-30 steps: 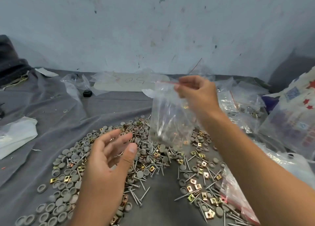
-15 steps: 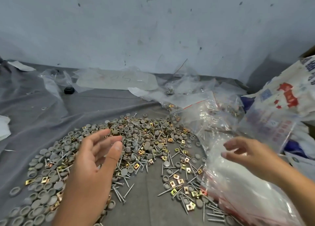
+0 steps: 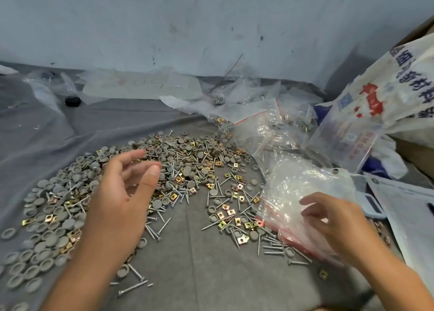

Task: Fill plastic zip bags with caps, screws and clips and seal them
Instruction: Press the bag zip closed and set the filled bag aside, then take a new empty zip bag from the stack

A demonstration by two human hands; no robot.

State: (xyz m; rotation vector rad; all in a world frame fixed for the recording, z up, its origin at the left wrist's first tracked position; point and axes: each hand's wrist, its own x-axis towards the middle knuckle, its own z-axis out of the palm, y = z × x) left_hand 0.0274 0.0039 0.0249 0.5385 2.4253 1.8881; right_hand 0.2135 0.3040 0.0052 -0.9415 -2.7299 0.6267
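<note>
A wide heap of grey round caps, silver screws and gold square clips lies spread on the grey cloth. My left hand hovers above the heap's middle with relaxed, slightly curled fingers and holds nothing. A stack of empty clear zip bags with red seal strips lies at the right. My right hand is over that stack, fingers spread and loosely bent, touching or just above the top bag. Filled bags lie behind, at the back right.
A large printed woven sack leans at the right, with papers in front of it. Loose clear plastic sheets and a small black cap lie at the back by the wall. Bare grey cloth shows at the front centre.
My right hand let go of the filled bag it held up, left it at the back right, and came down onto the empty bag stack. The view swung right. My left hand stayed hovering.
</note>
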